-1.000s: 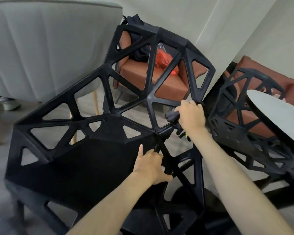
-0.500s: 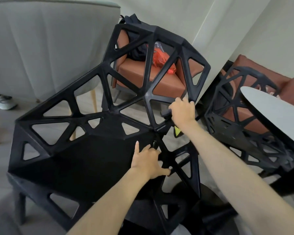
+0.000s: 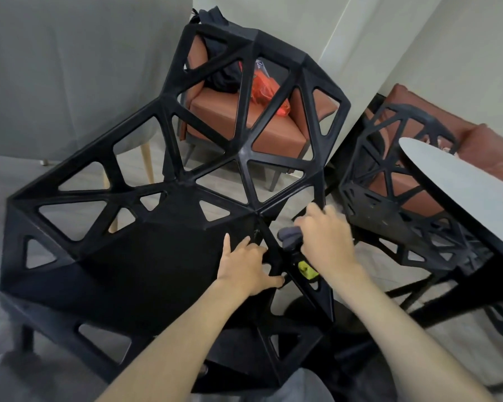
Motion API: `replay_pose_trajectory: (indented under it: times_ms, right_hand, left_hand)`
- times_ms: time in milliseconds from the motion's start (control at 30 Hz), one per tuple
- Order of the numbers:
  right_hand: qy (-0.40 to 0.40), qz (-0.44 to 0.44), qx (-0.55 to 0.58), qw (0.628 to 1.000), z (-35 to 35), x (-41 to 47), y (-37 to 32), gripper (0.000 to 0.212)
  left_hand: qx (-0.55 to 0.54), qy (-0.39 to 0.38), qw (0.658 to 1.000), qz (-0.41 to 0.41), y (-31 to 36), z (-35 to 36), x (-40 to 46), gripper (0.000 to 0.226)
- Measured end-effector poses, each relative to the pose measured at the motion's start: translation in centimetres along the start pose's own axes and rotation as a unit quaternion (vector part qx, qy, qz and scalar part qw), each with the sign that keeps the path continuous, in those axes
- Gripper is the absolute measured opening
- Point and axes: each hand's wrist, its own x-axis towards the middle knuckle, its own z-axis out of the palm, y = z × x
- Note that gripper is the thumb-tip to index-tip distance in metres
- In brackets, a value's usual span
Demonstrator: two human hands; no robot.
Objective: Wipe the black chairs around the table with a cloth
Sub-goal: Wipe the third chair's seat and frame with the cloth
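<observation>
A grey upholstered chair (image 3: 70,76) with pale wooden legs fills the far left, and to its right stands a brown leather armchair (image 3: 244,123) holding a dark bag (image 3: 218,62) and an orange plastic bag (image 3: 266,88).

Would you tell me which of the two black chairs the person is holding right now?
The large near black chair: the left hand grips its frame. The far black chair, beside the table, is untouched.
</observation>
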Motion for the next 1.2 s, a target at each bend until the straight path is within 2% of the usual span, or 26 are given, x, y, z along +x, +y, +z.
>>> replay_pose_trajectory:
  times_ms: [133, 200, 400, 533, 600, 700, 833, 933, 1000, 1033, 1100, 1200]
  right_hand:
    - [-0.045, -0.055, 0.010, 0.997, 1.6, 0.2, -2.9, 0.023]
    - [-0.054, -0.052, 0.010, 0.997, 1.3, -0.4, -2.8, 0.023]
    - [0.042, 0.047, 0.039, 0.997, 0.9, -2.1, 0.8, 0.030]
    - [-0.037, -0.057, 0.066, 0.995, 2.6, -1.9, -1.8, 0.026]
    - [-0.046, -0.064, 0.073, 0.994, 2.6, -1.5, -1.9, 0.029]
    - [0.022, 0.007, 0.075, 0.997, 1.5, -1.5, -0.6, 0.027]
    - [0.124, 0.105, 0.108, 0.981, 1.1, -0.3, 2.6, 0.038]
    - [0.120, 0.182, 0.217, 0.952, 1.7, 1.4, 3.9, 0.040]
    - [0.106, 0.218, 0.323, 0.915, 2.0, 2.1, 3.4, 0.037]
    - [0.107, 0.224, 0.340, 0.907, 2.1, 2.2, 3.0, 0.035]
    - [0.113, 0.227, 0.330, 0.909, 2.5, 2.0, 2.1, 0.035]
    - [0.117, 0.237, 0.318, 0.911, 2.9, 1.8, 1.5, 0.036]
  left_hand:
    - [0.002, -0.013, 1.000, -0.011, 0.0, -0.2, -0.1, 0.090]
    - [-0.007, -0.017, 1.000, -0.016, -0.1, -0.2, -0.3, 0.091]
    - [-0.015, -0.008, 1.000, -0.010, -0.2, -0.1, -0.1, 0.092]
    - [-0.006, -0.012, 1.000, -0.012, -0.2, -0.1, -0.1, 0.091]
    - [-0.007, -0.014, 1.000, -0.014, -0.2, -0.3, -0.2, 0.089]
    - [-0.012, -0.018, 1.000, -0.016, -0.1, -0.5, -0.4, 0.092]
    - [-0.006, -0.026, 1.000, -0.007, 0.0, -0.6, -0.5, 0.095]
    - [0.023, -0.074, 0.997, 0.015, -0.2, -1.6, 0.0, 0.100]
    - [0.000, -0.120, 0.993, 0.022, -0.6, -3.4, 0.9, 0.101]
    - [-0.013, -0.132, 0.991, 0.028, -0.8, -4.7, 1.6, 0.101]
    - [0.012, -0.104, 0.992, 0.064, -1.0, -7.6, 3.6, 0.091]
    - [0.060, 0.001, 0.994, 0.097, -0.3, -12.4, 7.8, 0.063]
